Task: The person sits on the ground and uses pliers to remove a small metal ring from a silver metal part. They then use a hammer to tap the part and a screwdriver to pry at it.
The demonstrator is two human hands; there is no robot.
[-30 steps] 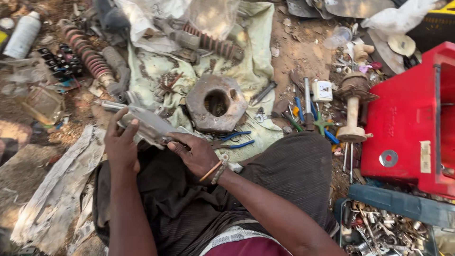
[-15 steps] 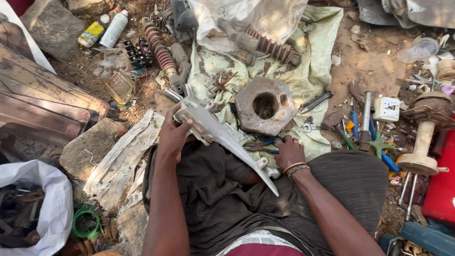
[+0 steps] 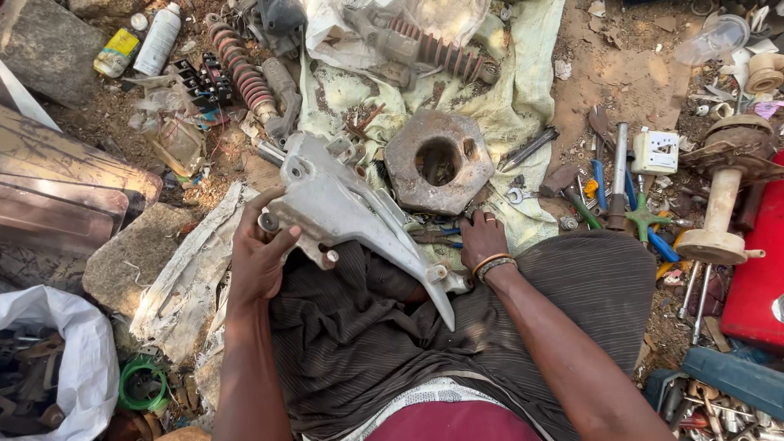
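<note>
Head view is showing the left hand [image 3: 260, 260] gripping the wide end of a grey cast-metal bracket [image 3: 353, 214] at mid-frame, fingers curled around its edge, while its pointed tip is lying on the striped cloth over the lap. Right hand [image 3: 483, 237] is resting just beside it with loosely bent fingers, below 1 rusty hexagonal plate [image 3: 439, 162] on the pale sheet [image 3: 523, 106].

1 head view, steep downward, close over lap.
</note>
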